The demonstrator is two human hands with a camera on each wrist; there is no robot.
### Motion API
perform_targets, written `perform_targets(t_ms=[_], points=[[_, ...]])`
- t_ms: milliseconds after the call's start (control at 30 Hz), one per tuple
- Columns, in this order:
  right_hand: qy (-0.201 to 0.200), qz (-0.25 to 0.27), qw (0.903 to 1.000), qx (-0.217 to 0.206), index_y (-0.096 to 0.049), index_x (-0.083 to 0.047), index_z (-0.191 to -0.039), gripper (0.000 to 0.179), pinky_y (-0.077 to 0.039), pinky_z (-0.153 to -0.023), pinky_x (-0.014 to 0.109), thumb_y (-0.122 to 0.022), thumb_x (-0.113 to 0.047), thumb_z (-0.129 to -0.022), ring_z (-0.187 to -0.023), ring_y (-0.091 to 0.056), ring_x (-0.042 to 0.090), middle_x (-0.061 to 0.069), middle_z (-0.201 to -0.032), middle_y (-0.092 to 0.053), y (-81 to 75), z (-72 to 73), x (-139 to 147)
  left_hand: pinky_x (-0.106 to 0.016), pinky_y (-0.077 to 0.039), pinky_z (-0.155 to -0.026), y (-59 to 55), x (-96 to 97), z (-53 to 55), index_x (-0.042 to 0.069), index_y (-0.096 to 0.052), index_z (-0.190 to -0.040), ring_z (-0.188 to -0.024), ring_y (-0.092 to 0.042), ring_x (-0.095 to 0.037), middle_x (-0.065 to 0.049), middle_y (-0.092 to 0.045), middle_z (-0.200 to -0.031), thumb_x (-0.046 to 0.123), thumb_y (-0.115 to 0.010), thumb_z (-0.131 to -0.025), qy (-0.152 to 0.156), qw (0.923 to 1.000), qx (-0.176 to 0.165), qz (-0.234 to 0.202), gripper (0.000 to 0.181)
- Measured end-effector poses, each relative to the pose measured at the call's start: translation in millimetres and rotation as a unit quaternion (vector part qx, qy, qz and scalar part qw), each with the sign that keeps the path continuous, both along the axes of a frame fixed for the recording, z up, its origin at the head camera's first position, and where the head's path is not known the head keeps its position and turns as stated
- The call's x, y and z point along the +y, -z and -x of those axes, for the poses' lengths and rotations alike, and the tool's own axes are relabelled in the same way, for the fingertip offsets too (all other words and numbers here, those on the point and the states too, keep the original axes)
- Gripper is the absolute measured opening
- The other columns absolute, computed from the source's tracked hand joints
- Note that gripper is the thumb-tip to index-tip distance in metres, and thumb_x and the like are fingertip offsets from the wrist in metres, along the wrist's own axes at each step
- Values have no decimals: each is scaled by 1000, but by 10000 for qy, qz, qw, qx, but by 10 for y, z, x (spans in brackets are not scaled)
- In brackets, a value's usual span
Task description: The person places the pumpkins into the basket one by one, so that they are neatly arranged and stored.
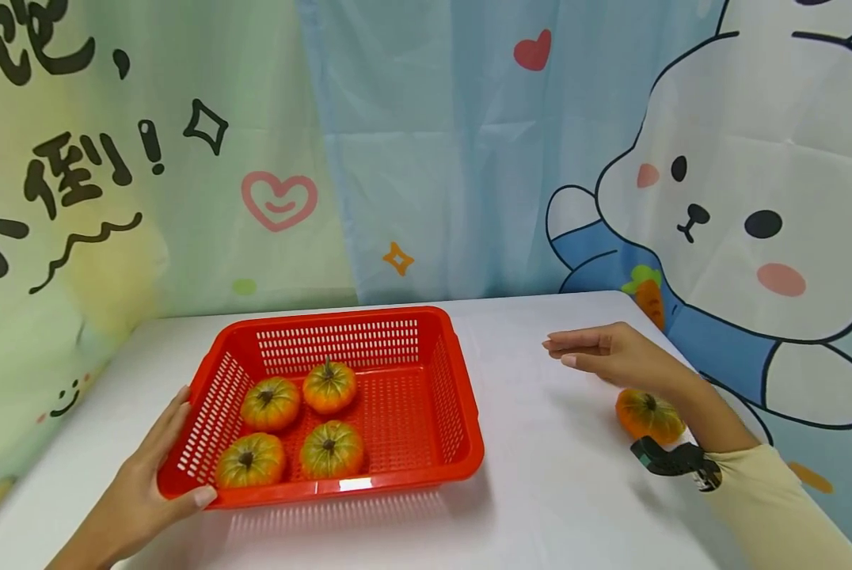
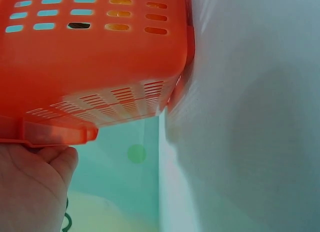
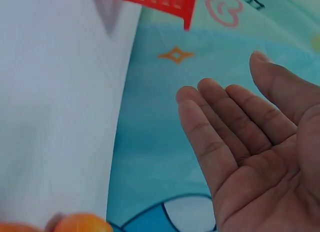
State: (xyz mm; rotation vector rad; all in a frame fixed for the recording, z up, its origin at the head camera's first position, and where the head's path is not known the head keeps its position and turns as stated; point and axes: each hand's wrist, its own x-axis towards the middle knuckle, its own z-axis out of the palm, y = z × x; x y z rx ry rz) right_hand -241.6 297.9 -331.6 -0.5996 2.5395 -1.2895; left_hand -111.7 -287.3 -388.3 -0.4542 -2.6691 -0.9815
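A red plastic basket point(image 1: 397, 479) with slotted walls stands on the white table. Several small orange-green pumpkins point(image 1: 329, 386) sit in its left half. At its front left corner my left hand point(image 1: 130, 483) grips the rim, thumb over the front edge and fingers along the left side. The left wrist view shows that hand point(image 2: 37, 179) against the basket's rim point(image 2: 60, 134). My right hand point(image 1: 604, 348) hovers over the table to the right, holding nothing; its palm point(image 3: 250, 157) and extended fingers show in the right wrist view. Another pumpkin point(image 1: 647, 416) lies below the right wrist, partly hidden.
The white table point(image 1: 540, 491) extends between the basket and the right-hand pumpkin. Behind it hangs a printed cloth backdrop point(image 1: 426, 158) with hearts, lettering and a cartoon rabbit. Orange rounded shapes point(image 3: 82, 223) show at the lower edge of the right wrist view.
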Motion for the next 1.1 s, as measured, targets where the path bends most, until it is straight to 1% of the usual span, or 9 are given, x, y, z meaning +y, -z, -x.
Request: perform_targets(t_ms=[133,233,300,500,667,800,967,1033,1100], points=[[312,22,9995,32,-56,-5,-137,49,-54,-73,28,-64,-28,-95,-111,-62,16,12,-130,-61,2,-71,161,-5,-29,-85,2,2,1,10,-15,-156,-129,-16,15,8,-8,-162,18,-81,-72,9,10000,19,-2,107],[427,-58,9989,182,-54,-3,-138,50,-54,-80,33,-63,-28,-96,-111,-61,8,13,-130,-61,41,-110,280,-4,-27,-88,-2,7,0,12,-15,-157,-131,-15,14,7,-8,-162,18,-81,-72,19,10000,54,-22,108],[547,-124,9981,255,-54,-2,-138,51,-54,-81,33,-63,-29,-95,-109,-59,1,14,-130,-61,82,-135,365,-3,-26,-89,-7,17,2,12,-15,-157,-133,-15,12,6,-9,-162,18,-82,-72,42,9999,90,-53,108],[899,-441,9943,376,-53,-1,-138,50,-53,-81,28,-61,-28,-97,-108,-61,7,17,-129,-60,150,-252,590,-2,-24,-90,-8,33,-4,9,-16,-156,-134,-14,11,5,-10,-162,17,-82,-71,67,9998,157,-119,108],[1273,-835,9872,465,-51,-3,-141,54,-51,-81,21,-60,-34,-97,-104,-48,-16,14,-128,-62,180,-350,758,-3,-25,-90,-9,29,-3,9,-16,-156,-134,-14,11,6,-10,-162,17,-82,-71,29,9998,135,-106,108],[1454,-952,9841,371,-49,-1,-142,58,-52,-80,24,-59,-37,-97,-101,-45,-18,18,-132,-58,229,-403,892,-3,-25,-90,-21,20,4,8,-17,-156,-134,-15,11,6,-10,-162,17,-82,-70,49,9997,179,-126,108],[1792,-1161,9763,362,-47,-4,-144,63,-53,-83,35,-56,-45,-97,-104,-49,-12,18,-136,-54,310,-438,1048,-3,-23,-92,-20,14,11,7,-17,-155,-135,-14,9,5,-10,-162,17,-81,-70,91,9996,199,-168,107],[1852,-1235,9744,322,-45,-4,-145,66,-51,-86,44,-55,-47,-96,-112,-56,6,19,-138,-51,345,-442,1085,-2,-22,-92,-15,14,2,7,-16,-156,-136,-13,9,6,-10,-162,17,-81,-70,69,9997,153,-152,108],[1766,-1327,9750,232,-41,-1,-146,68,-49,-87,51,-55,-46,-97,-120,-54,28,23,-140,-48,384,-439,1122,-2,-22,-92,-7,13,-2,6,-16,-155,-136,-13,10,6,-10,-162,17,-82,-70,87,9997,152,-147,108]])
